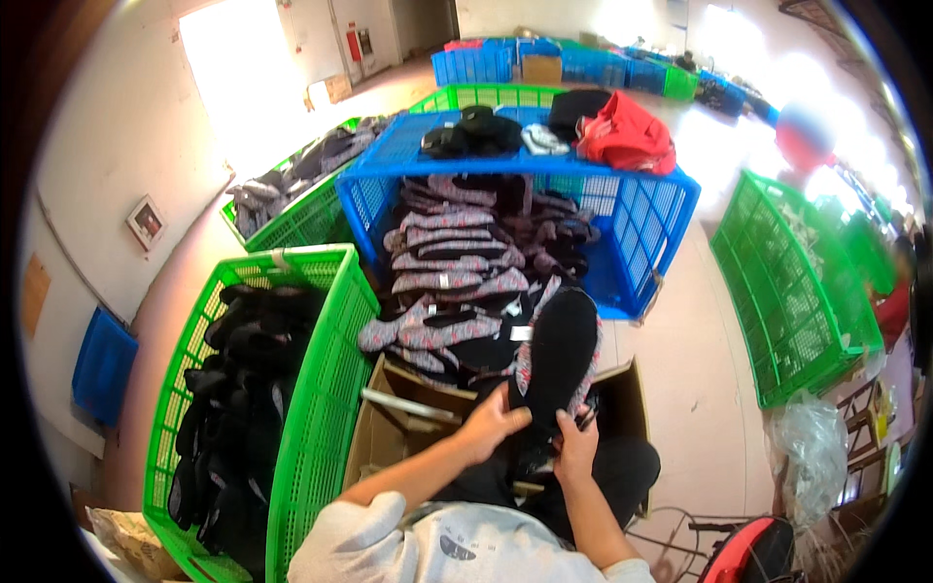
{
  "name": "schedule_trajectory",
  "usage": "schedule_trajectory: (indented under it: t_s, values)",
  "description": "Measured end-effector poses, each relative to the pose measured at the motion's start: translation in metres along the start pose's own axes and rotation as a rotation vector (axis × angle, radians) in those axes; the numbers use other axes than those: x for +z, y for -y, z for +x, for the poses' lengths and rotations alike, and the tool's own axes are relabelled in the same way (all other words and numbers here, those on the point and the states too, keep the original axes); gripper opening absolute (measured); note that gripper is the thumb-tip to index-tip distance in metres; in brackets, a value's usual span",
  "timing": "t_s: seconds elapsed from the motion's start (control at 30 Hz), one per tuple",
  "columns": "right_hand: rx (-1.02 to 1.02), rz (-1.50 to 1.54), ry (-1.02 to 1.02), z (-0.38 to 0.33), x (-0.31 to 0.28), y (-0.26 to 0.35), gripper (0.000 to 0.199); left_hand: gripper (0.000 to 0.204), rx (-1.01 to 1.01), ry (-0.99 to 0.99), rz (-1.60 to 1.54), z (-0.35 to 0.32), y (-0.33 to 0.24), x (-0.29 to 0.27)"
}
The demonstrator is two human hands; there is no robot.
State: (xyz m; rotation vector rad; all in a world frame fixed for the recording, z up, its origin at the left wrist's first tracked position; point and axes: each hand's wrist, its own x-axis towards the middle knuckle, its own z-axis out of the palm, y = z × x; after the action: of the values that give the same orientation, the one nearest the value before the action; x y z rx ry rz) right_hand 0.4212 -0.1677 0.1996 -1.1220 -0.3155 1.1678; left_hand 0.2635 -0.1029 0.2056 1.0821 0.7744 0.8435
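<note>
A slipper (564,340) with a black sole and a patterned grey and red edge is held up in front of me, sole facing me. My left hand (494,424) is closed on its lower left side. My right hand (575,445) grips the heel end, thumb on the sole. A small dark, shiny thing shows by the right fingers, too small to name. Just beyond, a pile of patterned slippers (447,282) fills the left of a blue crate (622,248) lying on its side. Below my arms stands an open cardboard box (379,428).
At my left a green crate (316,389) holds black slippers (243,389); another green crate (311,219) stands behind it. Black items and a red cloth (627,136) lie atop the blue crate. To the right are a green crate (777,291) and a clear plastic bag (812,457).
</note>
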Motion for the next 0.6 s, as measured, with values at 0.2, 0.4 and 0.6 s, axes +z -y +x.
schedule_trajectory:
  t_s: [0.2,0.4,0.6]
  values:
    - [0.035,-0.007,0.035,0.021,-0.020,-0.002,0.017,0.035,-0.347,-0.005,-0.263,0.004,0.030,0.014]
    - [0.024,-0.055,0.217,0.045,-0.054,0.025,0.021,0.024,-0.184,-0.102,-0.268,0.068,-0.007,-0.025]
    - [-0.012,-0.100,-0.024,0.087,-0.131,0.037,0.019,0.027,0.100,-0.163,-0.281,0.133,-0.105,-0.103]
